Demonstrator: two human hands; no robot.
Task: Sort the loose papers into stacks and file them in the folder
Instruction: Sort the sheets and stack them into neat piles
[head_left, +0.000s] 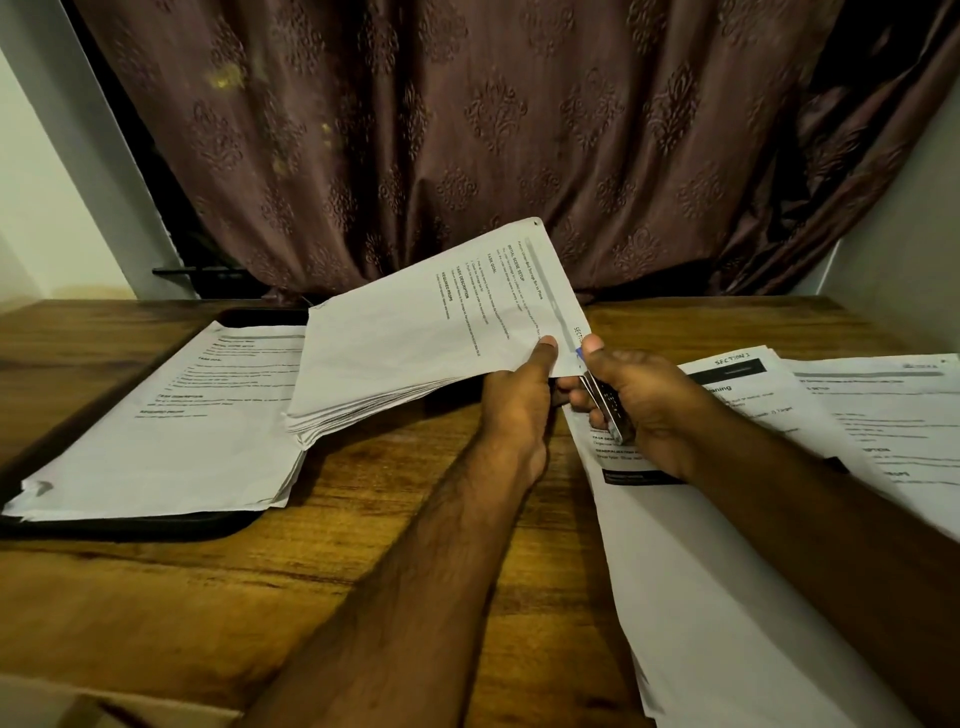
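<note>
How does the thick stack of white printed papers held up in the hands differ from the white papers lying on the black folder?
The held stack is lifted and tilted, pinched by the left hand and right hand; the papers on the black folder lie flat, untouched. The held stack's text runs sideways. Both are white printed sheets.

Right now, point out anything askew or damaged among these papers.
The stack on the folder has curled, dog-eared sheets at its near left corner. The sheaf held by both hands fans out unevenly at its lower edge.
</note>
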